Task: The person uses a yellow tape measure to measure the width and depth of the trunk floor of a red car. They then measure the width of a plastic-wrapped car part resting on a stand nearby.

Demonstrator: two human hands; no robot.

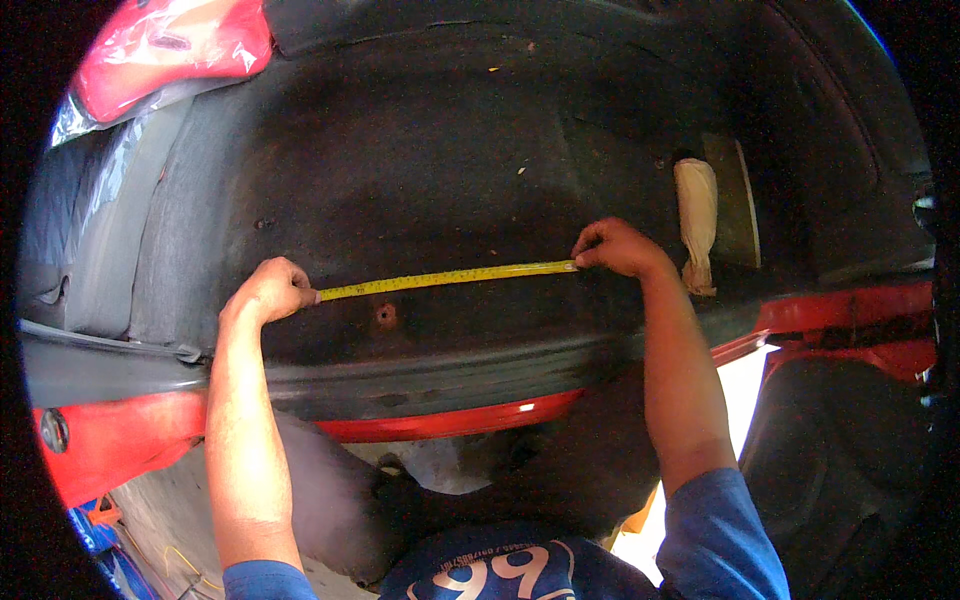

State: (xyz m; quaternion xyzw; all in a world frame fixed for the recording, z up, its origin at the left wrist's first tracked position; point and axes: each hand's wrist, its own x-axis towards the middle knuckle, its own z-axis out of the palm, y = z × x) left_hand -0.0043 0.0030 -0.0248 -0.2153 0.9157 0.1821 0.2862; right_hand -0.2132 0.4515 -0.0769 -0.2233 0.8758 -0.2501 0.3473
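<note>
A yellow measuring tape (445, 279) is stretched nearly straight across the dark carpeted floor of a car's cargo area (400, 170), its right end slightly farther from me. My left hand (270, 292) is closed, pinching the tape at its left end. At the other end, my right hand (622, 248) pinches the tape between thumb and fingers. No tape case shows; whether the left palm hides anything cannot be seen. Just below the tape is a small round fitting or hole (386, 316) in the carpet.
A cream cloth-wrapped bundle (697, 215) lies at the right beside a flat panel (737, 200). Red padded pieces in clear plastic (170, 50) sit at the far left. The dark sill (420, 385) and red bumper edge (450, 422) run between me and the floor.
</note>
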